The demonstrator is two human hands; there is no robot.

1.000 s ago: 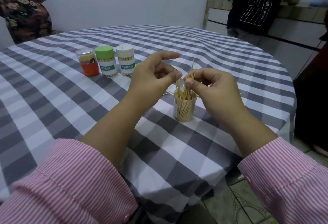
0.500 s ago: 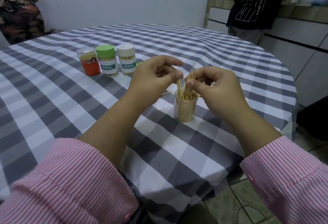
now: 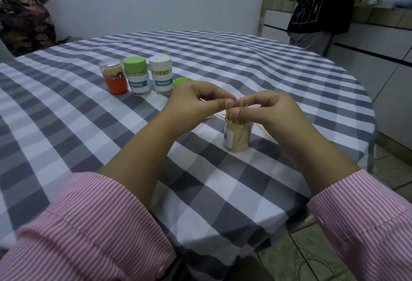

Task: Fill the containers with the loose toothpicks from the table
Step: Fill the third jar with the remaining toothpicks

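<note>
Nearest the camera, an open clear container [image 3: 238, 138], packed with upright toothpicks, is stood on the checked tablecloth [image 3: 89, 124]. Directly above its mouth the left hand [image 3: 196, 104] and right hand [image 3: 265, 113] are brought together, thumbs nearly touching, and a small bunch of toothpicks [image 3: 242, 103] is pinched between their fingertips. Loose toothpicks [image 3: 264, 132] are seen lying just beyond the container. Farther back, a green lid [image 3: 181, 80], a white-capped container [image 3: 161, 74], a green-capped container [image 3: 136, 75] and an orange jar [image 3: 114, 80] are lined up.

My left hand [image 3: 196, 102] and right hand [image 3: 265, 111] pinch toothpicks [image 3: 242, 104] above the open jar [image 3: 238, 135] near the table's [image 3: 223, 57] right edge.
</note>
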